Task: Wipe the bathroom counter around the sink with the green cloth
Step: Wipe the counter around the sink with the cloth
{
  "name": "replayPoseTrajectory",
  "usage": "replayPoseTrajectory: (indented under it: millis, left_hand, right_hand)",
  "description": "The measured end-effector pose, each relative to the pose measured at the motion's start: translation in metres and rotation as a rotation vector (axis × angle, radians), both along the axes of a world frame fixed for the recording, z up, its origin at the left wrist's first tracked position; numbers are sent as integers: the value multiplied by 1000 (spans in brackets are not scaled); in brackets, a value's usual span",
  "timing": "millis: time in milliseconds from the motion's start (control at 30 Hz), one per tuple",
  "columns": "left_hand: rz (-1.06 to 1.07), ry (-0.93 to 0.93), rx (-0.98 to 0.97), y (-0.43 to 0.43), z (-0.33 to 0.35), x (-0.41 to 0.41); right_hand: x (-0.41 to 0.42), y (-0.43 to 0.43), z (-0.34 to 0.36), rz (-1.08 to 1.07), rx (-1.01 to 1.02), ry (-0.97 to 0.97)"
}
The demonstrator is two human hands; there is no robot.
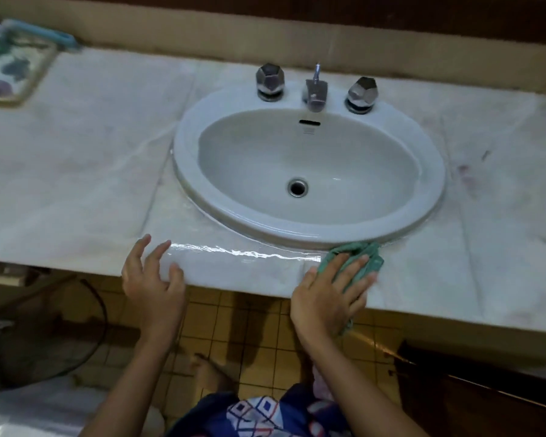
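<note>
We are wiping the table (76, 184) at the sink's (432, 171) front. Our right hand (325, 298) presses the green cloth (371, 257) with flat fingers (355, 266); our left hand (152, 279) is open. Next, we think, comes the right side.

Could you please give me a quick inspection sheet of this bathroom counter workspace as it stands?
Surface: pale counter; glossy wet streak along the front; dark smudges right of the sink.
Job's things: green cloth bunched against the sink's front right rim.
Clutter: patterned tray, far left.
Hands: left hand open at the front edge; right hand pressing flat on the cloth.
Cables: dark cord or hose looped below the counter.
Surroundings: yellow tiled floor; two taps and spout behind the basin.
</note>
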State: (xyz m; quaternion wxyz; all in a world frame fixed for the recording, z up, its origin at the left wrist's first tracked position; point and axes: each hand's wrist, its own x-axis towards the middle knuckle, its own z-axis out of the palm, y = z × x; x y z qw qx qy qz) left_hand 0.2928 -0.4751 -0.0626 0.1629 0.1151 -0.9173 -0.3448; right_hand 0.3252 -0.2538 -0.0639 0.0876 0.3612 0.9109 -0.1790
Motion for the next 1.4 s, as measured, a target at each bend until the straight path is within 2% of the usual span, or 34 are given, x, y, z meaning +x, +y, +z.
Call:
replayPoseTrajectory:
  millis: [167, 267, 333, 500, 667, 900, 1067, 1167, 1300, 1400]
  left_hand:
    - [1, 0, -10, -93, -7, -25]
    - [61, -20, -40, -156, -9, -51]
    - [88, -64, -70, -193, -8, -71]
    - [182, -150, -145, -260, -4, -130]
    - [175, -272, -181, -275, -14, -154]
    - [219, -295, -160, -275, -15, -154]
    - [262, -282, -150, -275, -15, -159]
    - [280, -222, -73, -277, -15, -160]
    - [400, -28, 202, -286, -3, -158]
    - [392, -5, 66, -315, 4, -157]
  right_hand:
    - [-16, -81, -3, -82, 23, 6]
    - [-28, -135, -2, -49, 24, 22]
    - [-32, -168, -1, 58, 36, 35]
    - [-64, -213, -5, 489, 109, 83]
    - [-144, -235, -4, 701, 67, 110]
    - [-326, -282, -7, 575, 76, 144]
    - [-424, -315, -7, 696, 105, 121]
    - [-401, -355, -9, 940, 105, 164]
    - [-288, -359, -10, 1476, 33, 207]
    - [-240, -296, -7, 1690, 35, 212]
